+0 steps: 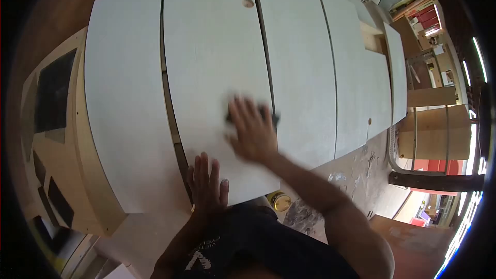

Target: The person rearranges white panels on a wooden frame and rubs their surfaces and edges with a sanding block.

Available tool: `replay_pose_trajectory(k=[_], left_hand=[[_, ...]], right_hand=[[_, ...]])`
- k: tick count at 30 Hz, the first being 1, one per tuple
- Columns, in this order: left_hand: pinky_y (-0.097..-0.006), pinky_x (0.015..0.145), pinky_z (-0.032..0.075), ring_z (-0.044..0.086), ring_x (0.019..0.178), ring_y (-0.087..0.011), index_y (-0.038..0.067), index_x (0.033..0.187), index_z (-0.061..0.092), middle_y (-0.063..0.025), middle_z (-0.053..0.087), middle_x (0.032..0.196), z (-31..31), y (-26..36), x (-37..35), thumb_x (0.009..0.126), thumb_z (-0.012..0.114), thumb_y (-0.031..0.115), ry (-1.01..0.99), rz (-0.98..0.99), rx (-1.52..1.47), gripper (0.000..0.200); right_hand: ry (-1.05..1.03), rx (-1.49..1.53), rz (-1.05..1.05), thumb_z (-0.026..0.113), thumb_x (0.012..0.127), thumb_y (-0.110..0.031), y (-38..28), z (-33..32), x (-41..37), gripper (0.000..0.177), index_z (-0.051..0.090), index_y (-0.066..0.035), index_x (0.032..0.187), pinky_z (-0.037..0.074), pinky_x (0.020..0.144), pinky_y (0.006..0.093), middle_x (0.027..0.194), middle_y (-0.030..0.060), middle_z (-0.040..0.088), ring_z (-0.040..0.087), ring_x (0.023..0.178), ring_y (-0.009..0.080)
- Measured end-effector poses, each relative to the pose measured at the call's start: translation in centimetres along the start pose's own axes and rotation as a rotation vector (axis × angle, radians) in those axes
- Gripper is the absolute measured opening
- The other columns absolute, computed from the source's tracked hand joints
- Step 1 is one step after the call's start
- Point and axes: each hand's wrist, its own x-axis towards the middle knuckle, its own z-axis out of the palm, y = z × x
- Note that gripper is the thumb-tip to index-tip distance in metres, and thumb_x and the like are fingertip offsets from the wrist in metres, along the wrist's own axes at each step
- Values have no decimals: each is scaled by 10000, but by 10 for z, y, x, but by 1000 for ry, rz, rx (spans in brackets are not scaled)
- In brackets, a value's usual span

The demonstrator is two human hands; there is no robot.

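Note:
Several white painted panels lie side by side on a workbench. My right hand (253, 132) is blurred and presses a dark sanding block (274, 119) flat onto the middle white panel (214, 51). My left hand (207, 186) lies flat with fingers spread on that same panel's near edge, holding nothing. A round knot hole (248, 3) shows near the panel's far end.
More white panels lie to the left (124, 98) and right (302, 67). A paint-stained bench top (356, 175) shows at the right, with a small yellow tin (281, 201) near my body. Wooden frames and shelves stand at the far right.

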Motion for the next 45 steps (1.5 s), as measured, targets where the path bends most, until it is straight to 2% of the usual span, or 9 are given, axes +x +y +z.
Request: replay_pose_trajectory(k=[5,14,20,24,27,28,34,37,45], left_hand=[[-629,1239,210,284,1562,-492,-7,1596,387,-311,281,1688,-1,7,3,1077,474,286,27,-22,-5,602],[-585,1264,218,235,1586,-463,-60,1616,298,-284,272,1698,8,-17,5,1139,290,494,363,84,-382,731],[-540,1271,214,282,1578,-419,-57,1604,358,-259,296,1696,-50,-14,47,1141,343,458,615,42,-615,693],[-583,1286,168,308,1542,-472,0,1543,482,-206,544,1551,-63,-33,112,1114,376,234,501,259,-82,500],[-641,1282,124,145,1614,-431,224,1674,323,-159,238,1748,-53,-36,202,1104,389,528,275,167,317,650],[-595,1311,-40,-100,1632,-393,214,1719,-5,-134,-124,1782,-59,-26,229,1041,345,745,-181,-6,406,929],[-677,1270,74,-11,1640,-399,367,1712,54,-105,-1,1795,-12,-53,235,971,374,838,-143,22,593,934],[-581,1306,-86,-162,1624,-373,198,1716,-42,-139,-151,1777,11,-62,231,1063,344,707,66,38,876,914],[-593,1298,-97,-189,1616,-386,199,1718,-43,-178,-172,1766,-53,-15,229,1036,391,730,-420,-51,443,968]], right_hand=[[484,55,-26,437,1067,-569,60,-38,198,789,336,-23,1629,198,1278,584,1701,151,350,293,1580,345],[-101,188,-292,587,982,-602,-50,45,-179,852,373,-106,1640,140,1280,644,1723,113,322,294,1594,300],[133,-11,-194,461,1052,-605,-14,9,16,829,288,-76,1666,123,1298,598,1746,110,269,246,1605,314],[334,-5,-111,325,1093,-571,-36,11,80,794,209,-55,1685,34,1309,590,1760,113,231,143,1640,287],[12,-67,-195,368,1074,-586,-80,6,5,819,205,-71,1690,35,1305,611,1764,103,224,137,1643,271],[165,79,-250,465,1038,-583,-87,26,-22,838,260,-84,1679,67,1298,626,1754,98,254,172,1635,264],[-46,195,-503,609,956,-582,-69,39,-159,868,376,-84,1627,174,1273,629,1695,88,355,288,1578,264],[-66,168,-570,575,983,-597,-89,34,-131,841,374,-100,1632,185,1278,607,1697,57,355,283,1578,247],[-102,277,-617,499,1028,-603,-54,54,-183,749,442,-134,1610,117,1308,560,1682,34,393,261,1593,234]])
